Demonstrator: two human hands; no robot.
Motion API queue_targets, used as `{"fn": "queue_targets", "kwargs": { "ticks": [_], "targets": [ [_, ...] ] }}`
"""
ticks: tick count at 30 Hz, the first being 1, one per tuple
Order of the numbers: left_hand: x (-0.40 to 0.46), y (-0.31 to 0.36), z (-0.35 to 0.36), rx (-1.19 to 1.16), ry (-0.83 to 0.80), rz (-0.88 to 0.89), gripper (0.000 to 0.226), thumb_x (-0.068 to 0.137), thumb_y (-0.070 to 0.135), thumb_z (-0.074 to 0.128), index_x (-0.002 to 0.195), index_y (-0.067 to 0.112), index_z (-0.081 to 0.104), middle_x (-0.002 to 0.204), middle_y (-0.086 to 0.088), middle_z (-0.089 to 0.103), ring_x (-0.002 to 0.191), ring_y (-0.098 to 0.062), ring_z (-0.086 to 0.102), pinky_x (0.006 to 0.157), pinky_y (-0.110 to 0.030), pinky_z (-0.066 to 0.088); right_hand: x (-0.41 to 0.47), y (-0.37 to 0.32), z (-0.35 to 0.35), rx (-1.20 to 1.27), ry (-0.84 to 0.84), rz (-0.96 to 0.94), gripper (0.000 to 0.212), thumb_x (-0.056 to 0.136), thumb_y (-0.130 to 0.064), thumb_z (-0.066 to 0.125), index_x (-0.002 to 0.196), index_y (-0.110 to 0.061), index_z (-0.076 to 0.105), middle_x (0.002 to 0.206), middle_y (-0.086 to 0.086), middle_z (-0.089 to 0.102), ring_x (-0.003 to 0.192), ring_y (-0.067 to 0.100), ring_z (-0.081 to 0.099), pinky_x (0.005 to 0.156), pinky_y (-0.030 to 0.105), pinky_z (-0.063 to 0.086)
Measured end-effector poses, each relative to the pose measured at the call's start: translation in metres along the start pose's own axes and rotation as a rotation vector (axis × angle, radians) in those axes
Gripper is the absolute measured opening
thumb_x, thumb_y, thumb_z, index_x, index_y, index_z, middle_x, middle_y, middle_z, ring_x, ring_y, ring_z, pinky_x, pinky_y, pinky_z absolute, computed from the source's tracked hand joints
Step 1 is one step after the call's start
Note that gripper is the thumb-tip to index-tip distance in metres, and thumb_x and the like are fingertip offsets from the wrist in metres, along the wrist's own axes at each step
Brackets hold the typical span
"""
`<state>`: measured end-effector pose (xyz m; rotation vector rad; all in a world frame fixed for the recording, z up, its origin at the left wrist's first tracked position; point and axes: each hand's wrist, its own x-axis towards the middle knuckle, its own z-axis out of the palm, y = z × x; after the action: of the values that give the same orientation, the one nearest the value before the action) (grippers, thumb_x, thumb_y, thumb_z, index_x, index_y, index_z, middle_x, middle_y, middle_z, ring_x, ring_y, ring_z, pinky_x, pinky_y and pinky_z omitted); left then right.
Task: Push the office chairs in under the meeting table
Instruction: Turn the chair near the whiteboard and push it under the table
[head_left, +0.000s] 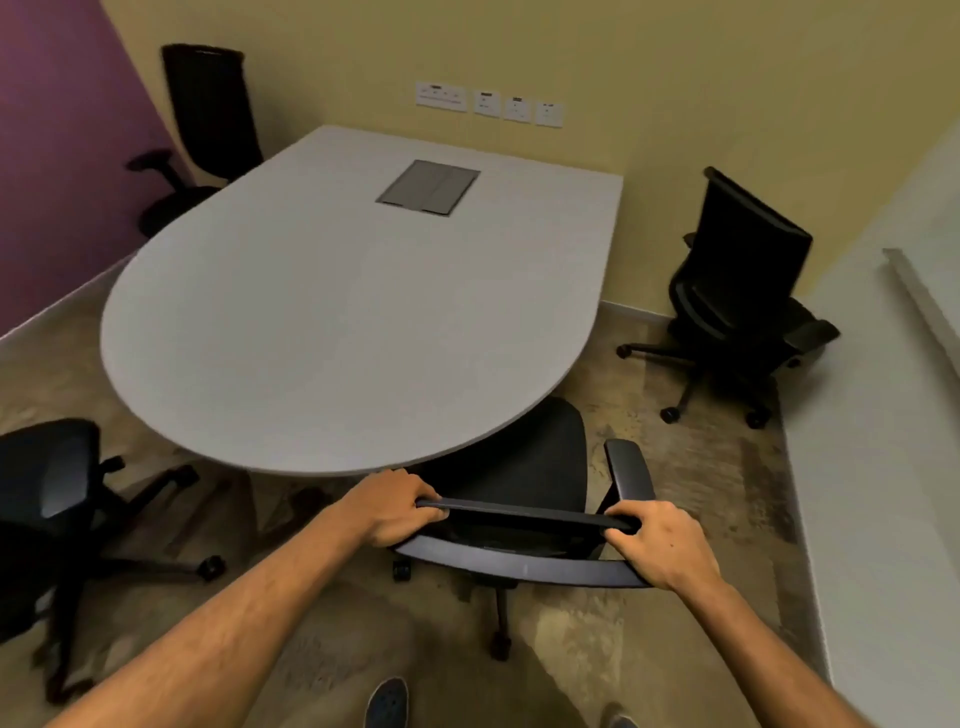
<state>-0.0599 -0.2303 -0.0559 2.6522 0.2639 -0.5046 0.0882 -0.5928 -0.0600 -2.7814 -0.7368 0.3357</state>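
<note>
**Chairs and meeting table: hands on the near chair**

Left hand (396, 506): closed over the left end of the top rail of the near chair's backrest, fingers curled over the front of the rail, knuckles close to the table's rounded near edge.

Right hand (655, 548): closed on the right end of the same rail, thumb lying along the top, fingers wrapped down behind it. The two hands sit well apart, one at each end of the rail.

Near chair (514, 514): black office chair at the rounded near end of the meeting table (363, 291); the front of its seat is already under the tabletop edge, the backrest and right armrest (629, 470) still outside it. Castors show on the floor below.

Meeting table: pale grey top, rounded at the near end, straight at the far end against the yellow wall; grey cable hatch (428, 187) set in the top toward the far end.

Left chair (47, 499): black, off the near-left curve of the table, clear of the edge.

Far-left chair (208, 119): black, high back, beside the table's far-left edge near the purple wall.

Right chair (737, 291): black, well apart from the table's right edge, turned away from it.

Wall sockets (488, 104): white row above the table's far edge.
</note>
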Motion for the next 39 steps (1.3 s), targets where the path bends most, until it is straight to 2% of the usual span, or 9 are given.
{"fn": "queue_targets", "kwargs": {
  "ticks": [2,6,8,11,14,19,24,30,39],
  "targets": [
    [-0.006,0.026,0.013,-0.021,0.042,-0.074,0.05,0.086,0.068,0.046,0.121,0.041,0.068,0.11,0.016,0.071,0.081,0.0,0.055,0.078,-0.026,0.042,0.011,0.026,-0.005,0.001,0.003,-0.055,0.032,0.073,-0.06,0.046,0.093,-0.051,0.069,0.083,-0.02,0.07,0.082,0.01,0.064,0.06,0.029,0.042],
    [-0.02,0.071,0.042,-0.026,0.122,-0.203,0.053,0.085,0.069,0.045,0.124,0.042,0.067,0.114,0.013,0.072,0.096,-0.012,0.065,0.078,-0.028,0.045,0.026,0.058,-0.019,-0.027,0.039,-0.165,0.028,0.075,-0.06,0.051,0.092,-0.048,0.07,0.081,-0.016,0.072,0.083,0.014,0.067,0.061,0.03,0.045],
    [-0.024,0.097,0.051,-0.032,0.138,-0.254,0.051,0.087,0.069,0.045,0.125,0.042,0.067,0.115,0.012,0.072,0.099,-0.014,0.065,0.079,-0.03,0.047,0.03,0.073,-0.03,-0.044,0.005,-0.202,0.033,0.076,-0.06,0.049,0.093,-0.044,0.072,0.08,-0.012,0.072,0.086,0.015,0.067,0.077,0.035,0.049],
    [-0.028,0.121,0.067,-0.038,0.164,-0.305,0.053,0.087,0.071,0.042,0.125,0.043,0.066,0.117,0.012,0.072,0.101,-0.015,0.065,0.076,-0.03,0.045,0.036,0.09,-0.038,-0.113,0.031,-0.144,0.036,0.075,-0.064,0.049,0.091,-0.041,0.071,0.08,-0.01,0.068,0.097,0.014,0.062,0.106,0.056,0.028],
    [-0.029,0.138,0.081,-0.066,0.19,-0.361,0.058,0.084,0.074,0.039,0.125,0.043,0.066,0.121,0.011,0.07,0.104,-0.017,0.065,0.08,-0.032,0.048,0.042,0.107,-0.038,-0.112,0.059,-0.071,0.047,0.067,-0.073,0.049,0.089,-0.036,0.07,0.087,-0.006,0.065,0.106,0.019,0.055,0.1,0.059,0.03],
    [-0.028,0.168,0.084,-0.073,0.18,-0.412,0.052,0.091,0.068,0.04,0.128,0.043,0.064,0.128,0.008,0.068,0.11,-0.02,0.064,0.089,-0.037,0.05,0.055,0.123,-0.051,0.008,-0.044,-0.061,0.058,0.065,-0.078,0.053,0.095,-0.031,0.072,0.101,0.002,0.059,0.095,0.024,0.06,0.083,0.04,0.052],
    [-0.019,0.188,0.089,-0.09,0.194,-0.468,0.045,0.094,0.064,0.04,0.127,0.044,0.065,0.116,0.005,0.072,0.099,-0.021,0.066,0.074,-0.033,0.045,0.079,0.137,-0.06,0.028,0.004,-0.145,0.058,0.06,-0.084,0.052,0.075,-0.03,0.066,0.087,-0.004,0.054,0.079,0.019,0.059,0.072,0.037,0.054],
    [0.003,0.184,0.07,-0.08,0.219,-0.538,0.043,0.097,0.062,0.038,0.128,0.046,0.064,0.12,0.005,0.071,0.105,-0.022,0.065,0.085,-0.038,0.05,0.128,0.129,-0.061,0.079,0.043,-0.212,0.056,0.056,-0.089,0.055,0.068,-0.035,0.061,0.079,-0.007,0.051,0.067,0.018,0.057,0.064,0.034,0.053],
    [0.049,0.162,0.042,-0.075,0.224,-0.562,0.04,0.1,0.055,0.04,0.121,0.038,0.069,0.097,-0.003,0.072,0.092,-0.027,0.064,0.075,-0.039,0.048,0.189,0.121,-0.064,0.13,0.094,-0.278,0.061,0.058,-0.092,0.054,0.059,-0.031,0.055,0.07,-0.012,0.048,0.058,0.01,0.051,0.056,0.033,0.05]
  ]
}}
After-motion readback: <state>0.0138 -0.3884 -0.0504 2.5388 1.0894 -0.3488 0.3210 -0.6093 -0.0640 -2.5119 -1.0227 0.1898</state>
